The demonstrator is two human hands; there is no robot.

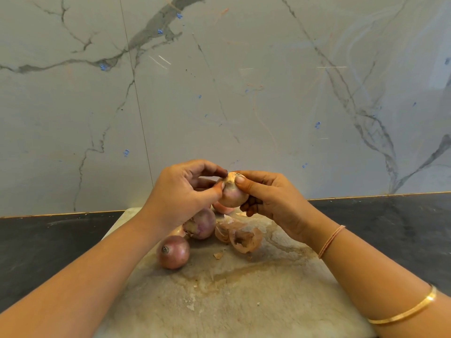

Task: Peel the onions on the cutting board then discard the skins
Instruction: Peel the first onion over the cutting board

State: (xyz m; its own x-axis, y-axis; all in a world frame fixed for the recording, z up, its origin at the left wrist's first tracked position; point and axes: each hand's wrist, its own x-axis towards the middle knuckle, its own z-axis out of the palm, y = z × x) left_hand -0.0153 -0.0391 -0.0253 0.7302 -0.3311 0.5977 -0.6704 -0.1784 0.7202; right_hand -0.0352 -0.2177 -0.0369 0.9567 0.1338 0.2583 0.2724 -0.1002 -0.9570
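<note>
Both hands meet above the far part of the cutting board [244, 301], holding one onion [231, 195] in the air. The right hand [268, 198] cups it, fingers curled underneath and thumb pressed on its top. The left hand [185, 191] pinches the dry skin at that same top between thumb and forefinger. The onion's axis stands roughly upright, papery tip end up and tilted slightly toward the wall.

Three more onions lie on the board below the left hand. The near onion [173, 251] rests on its side, its dark stem end turned up and to the left. The middle onion [201, 223] sits just behind it, and the far onion [223, 208] is mostly hidden under the held one. Loose skins [240, 236] lie crumpled just right of the middle onion, with small flakes nearby.

The board is pale, scored and stained, and sits on a dark surface [48, 252] against a grey-veined marble wall [219, 93]. The right forearm wears a thread band [332, 241] and a gold bangle [402, 311].
</note>
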